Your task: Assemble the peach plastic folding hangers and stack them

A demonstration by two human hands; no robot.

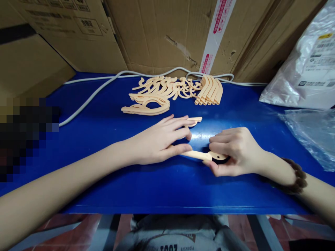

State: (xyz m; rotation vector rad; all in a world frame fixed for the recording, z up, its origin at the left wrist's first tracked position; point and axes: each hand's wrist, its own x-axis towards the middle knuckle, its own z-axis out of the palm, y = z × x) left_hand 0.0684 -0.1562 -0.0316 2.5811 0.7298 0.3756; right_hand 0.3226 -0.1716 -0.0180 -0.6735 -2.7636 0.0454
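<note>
A slim cream-coloured plastic hanger piece [197,155] lies between my two hands, low over the blue table. My left hand [167,137] holds its left part, with the thumb along it and the fingers bent above. Under those fingertips, the end of another cream plastic part [195,122] sticks out; the hand covers the rest. My right hand [238,151] is closed around the piece's right end, where a rounded section with a small hole shows. The curled fingers hide what lies deeper in that grip.
At the back lie curved cream hooks [157,85], a row of stacked hanger arms [209,90] and a few assembled-looking hangers [146,108]. A white cable [86,111] runs behind them. Cardboard boxes [162,35] stand behind; plastic bags [300,76] lie right on the blue table [157,191].
</note>
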